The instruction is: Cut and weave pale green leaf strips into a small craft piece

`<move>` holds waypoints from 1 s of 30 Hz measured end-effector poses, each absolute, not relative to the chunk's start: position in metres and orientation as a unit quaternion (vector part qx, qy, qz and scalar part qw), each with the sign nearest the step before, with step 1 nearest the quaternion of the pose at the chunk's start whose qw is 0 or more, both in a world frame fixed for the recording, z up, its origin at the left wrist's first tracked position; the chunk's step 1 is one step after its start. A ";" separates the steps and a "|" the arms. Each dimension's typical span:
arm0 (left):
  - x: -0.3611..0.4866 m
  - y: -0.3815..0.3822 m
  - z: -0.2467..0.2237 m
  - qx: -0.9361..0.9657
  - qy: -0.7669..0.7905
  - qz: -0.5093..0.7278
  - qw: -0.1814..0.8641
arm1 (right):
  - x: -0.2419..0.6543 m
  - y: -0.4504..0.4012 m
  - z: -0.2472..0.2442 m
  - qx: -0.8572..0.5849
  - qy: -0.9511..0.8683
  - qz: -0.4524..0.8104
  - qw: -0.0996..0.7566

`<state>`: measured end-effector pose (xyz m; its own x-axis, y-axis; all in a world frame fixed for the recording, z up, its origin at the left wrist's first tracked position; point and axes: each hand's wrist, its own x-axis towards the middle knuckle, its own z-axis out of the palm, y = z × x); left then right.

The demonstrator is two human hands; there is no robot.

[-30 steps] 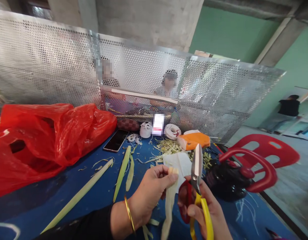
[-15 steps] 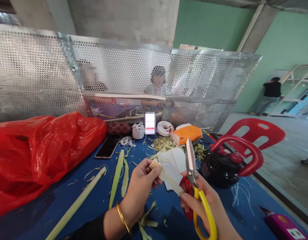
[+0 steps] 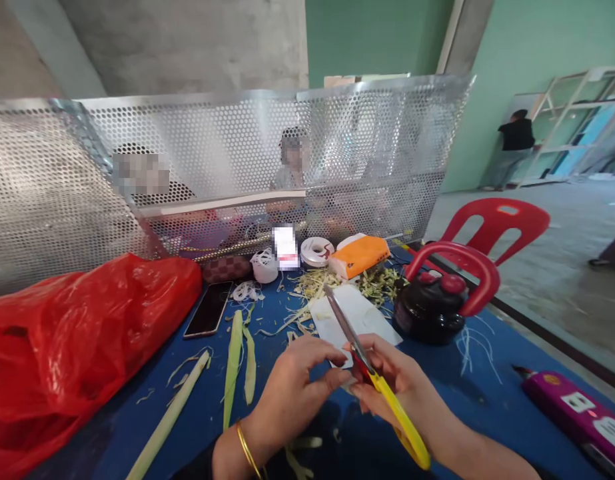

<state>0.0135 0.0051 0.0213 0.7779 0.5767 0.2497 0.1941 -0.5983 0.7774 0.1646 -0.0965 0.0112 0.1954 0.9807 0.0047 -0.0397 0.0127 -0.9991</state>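
Observation:
My right hand (image 3: 394,380) is wrapped around scissors (image 3: 354,343) with yellow and red handles, their blades together and pointing up and away to the left. My left hand (image 3: 302,383), with a gold bangle at the wrist, is closed in a pinch against the fingertips of my right hand. A small pale piece (image 3: 348,385) shows between the fingertips of both hands, mostly hidden. Just beyond my hands lies a white sheet (image 3: 367,317) on the blue table. Left of my hands are green leaf strips (image 3: 234,363) and a pale stalk (image 3: 174,407).
A red plastic bag (image 3: 92,353) covers the left side, beside a phone (image 3: 208,310). Behind the sheet are trimmed scraps (image 3: 312,283), an orange tissue pack (image 3: 362,255) and a white spool (image 3: 316,252). A black pot (image 3: 427,310) and a purple device (image 3: 572,407) stand right.
My left hand has moved right, bringing its pale piece to my right hand. The scissors have tilted to the left and come lower. The view has shifted, and the sheet now shows more fully.

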 end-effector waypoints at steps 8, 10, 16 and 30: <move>0.017 0.002 0.033 0.737 0.315 0.180 0.570 | 0.170 -0.097 0.013 -0.540 -0.414 0.441 0.586; 0.017 0.004 0.033 0.705 0.327 0.196 0.598 | 0.172 -0.097 0.016 -0.554 -0.396 0.428 0.594; 0.014 0.017 0.029 0.601 0.376 0.265 0.654 | 0.184 -0.093 0.005 -0.595 -0.374 0.379 0.602; 0.008 0.024 0.043 0.492 0.375 0.411 0.669 | 0.187 -0.094 -0.020 -0.584 -0.486 0.319 0.566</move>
<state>0.0080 0.0244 0.0431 0.3798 0.9199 -0.0973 -0.1809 0.1770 0.9674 0.1867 -0.0939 -0.0197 0.3229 0.9296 0.1776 0.2071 0.1137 -0.9717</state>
